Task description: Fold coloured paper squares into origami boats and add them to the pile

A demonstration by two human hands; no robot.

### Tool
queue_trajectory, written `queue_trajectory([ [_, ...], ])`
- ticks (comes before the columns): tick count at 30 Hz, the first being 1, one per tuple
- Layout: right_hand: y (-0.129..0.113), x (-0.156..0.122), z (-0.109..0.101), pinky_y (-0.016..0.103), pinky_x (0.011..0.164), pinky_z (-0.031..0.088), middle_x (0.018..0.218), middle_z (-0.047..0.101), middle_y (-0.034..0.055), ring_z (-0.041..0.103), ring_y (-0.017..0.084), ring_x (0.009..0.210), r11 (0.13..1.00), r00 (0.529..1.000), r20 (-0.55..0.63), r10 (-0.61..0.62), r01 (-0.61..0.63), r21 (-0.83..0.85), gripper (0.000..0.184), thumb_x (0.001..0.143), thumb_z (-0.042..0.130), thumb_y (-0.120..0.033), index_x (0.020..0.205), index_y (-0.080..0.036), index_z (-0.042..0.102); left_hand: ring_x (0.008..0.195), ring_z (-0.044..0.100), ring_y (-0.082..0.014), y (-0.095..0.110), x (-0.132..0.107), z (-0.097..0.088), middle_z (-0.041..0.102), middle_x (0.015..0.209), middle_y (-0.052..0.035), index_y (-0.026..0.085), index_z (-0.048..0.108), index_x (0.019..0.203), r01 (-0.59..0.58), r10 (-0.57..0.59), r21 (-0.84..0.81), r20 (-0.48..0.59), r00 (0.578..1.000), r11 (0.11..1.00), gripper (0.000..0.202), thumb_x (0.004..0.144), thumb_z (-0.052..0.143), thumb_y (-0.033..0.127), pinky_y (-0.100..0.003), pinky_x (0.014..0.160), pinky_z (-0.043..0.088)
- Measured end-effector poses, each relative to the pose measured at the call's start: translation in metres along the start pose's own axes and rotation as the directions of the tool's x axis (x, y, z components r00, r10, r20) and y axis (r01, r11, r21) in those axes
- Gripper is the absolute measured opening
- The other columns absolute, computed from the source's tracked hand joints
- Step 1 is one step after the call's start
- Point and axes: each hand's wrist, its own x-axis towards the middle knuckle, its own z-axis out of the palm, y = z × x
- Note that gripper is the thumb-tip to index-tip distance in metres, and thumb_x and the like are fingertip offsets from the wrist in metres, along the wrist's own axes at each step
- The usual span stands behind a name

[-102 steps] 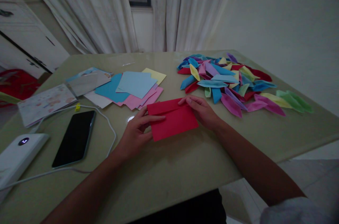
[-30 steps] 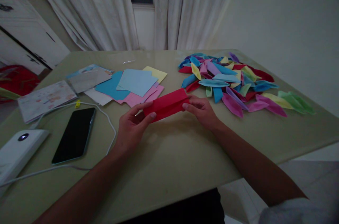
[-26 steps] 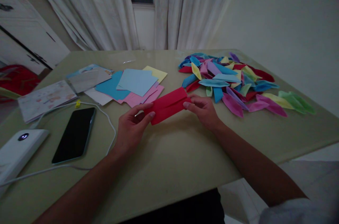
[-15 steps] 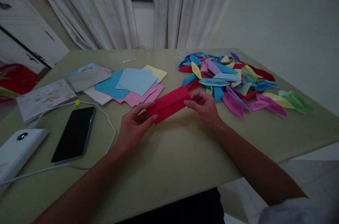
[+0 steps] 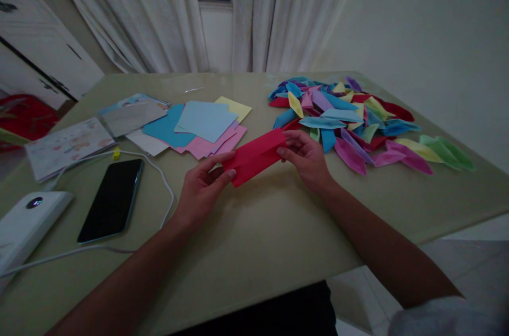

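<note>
A red sheet of folded paper [image 5: 256, 158], now a long rectangle, is held tilted above the table between both hands. My left hand [image 5: 204, 182] pinches its left end, thumb on the near face and fingers behind. At the right end, my right hand [image 5: 306, 158] grips it between thumb and fingers. Beyond the right hand lies a heap of folded paper pieces [image 5: 334, 114] in many colours. Past the left hand, square paper sheets [image 5: 207, 118] in blue, pink and yellow lie loosely stacked.
On the left of the table [image 5: 254, 262] are a phone [image 5: 111, 201], a white power bank [image 5: 35, 219] with a white cable [image 5: 163, 179], and printed paper packs [image 5: 69, 148]. Curtains [image 5: 254, 12] hang behind the far edge.
Both hands keep their hold on the red paper. The crease line along its face shows less clearly now, and the right fingers have shifted slightly at its end.
</note>
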Motion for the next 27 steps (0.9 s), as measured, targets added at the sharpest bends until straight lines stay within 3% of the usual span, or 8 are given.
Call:
queue_trajectory([
  [6,0.0019,-0.0023,-0.0009,0.028,0.068,0.062,0.093,0.078,0.0013,0.072,0.016,0.077,1.000,1.000,0.002,0.003,-0.003,-0.009,0.045,0.078,0.095,-0.034,0.116,-0.023,0.074,0.110,0.080,-0.0265,-0.0016,-0.0016,0.0002,0.077,0.137,-0.0121,0.024,0.080,0.128,0.014,-0.014,-0.014,-0.011,1.000,1.000,0.043,0.087,0.087,0.037,-0.038,0.091,0.067],
  [14,-0.0031,-0.0058,0.0028,0.034,0.091,0.065,0.121,0.080,0.0070,0.077,0.023,0.106,0.997,0.988,0.130,0.083,-0.083,-0.009,0.062,0.073,0.100,-0.034,0.127,-0.025,0.072,0.095,0.083,-0.0275,0.0038,-0.0042,0.0021,0.083,0.117,-0.0132,0.019,0.080,0.123,0.004,0.003,0.126,-0.061,0.998,0.992,0.040,0.086,0.085,0.035,-0.037,0.078,0.068],
  [20,-0.0029,-0.0017,0.0013,0.029,0.080,0.065,0.097,0.084,0.0022,0.078,0.018,0.086,0.995,0.994,0.042,0.097,-0.098,0.018,0.033,0.072,0.100,-0.036,0.096,-0.022,0.081,0.094,0.083,-0.0259,0.0056,-0.0058,0.0057,0.081,0.124,-0.0132,0.017,0.076,0.128,-0.014,0.018,0.100,-0.033,0.999,0.995,0.045,0.086,0.084,0.032,-0.038,0.081,0.069],
  [23,-0.0019,-0.0011,0.0010,0.030,0.081,0.065,0.095,0.084,0.0016,0.079,0.018,0.086,0.996,0.996,0.017,0.090,-0.091,0.026,0.032,0.072,0.100,-0.035,0.096,-0.023,0.083,0.097,0.082,-0.0243,0.0056,-0.0047,0.0051,0.076,0.134,-0.0135,0.019,0.070,0.138,-0.032,0.035,0.057,-0.056,0.998,0.998,0.057,0.083,0.085,0.028,-0.037,0.083,0.069],
  [27,0.0003,-0.0013,0.0025,0.035,0.082,0.067,0.093,0.084,0.0025,0.079,0.021,0.085,0.999,0.998,-0.031,0.053,-0.053,-0.009,0.033,0.071,0.099,-0.036,0.096,-0.023,0.082,0.096,0.082,-0.0247,0.0054,-0.0018,0.0032,0.079,0.122,-0.0128,0.020,0.064,0.144,-0.012,0.016,0.047,-0.088,0.996,0.999,0.065,0.082,0.085,0.025,-0.034,0.077,0.069],
])
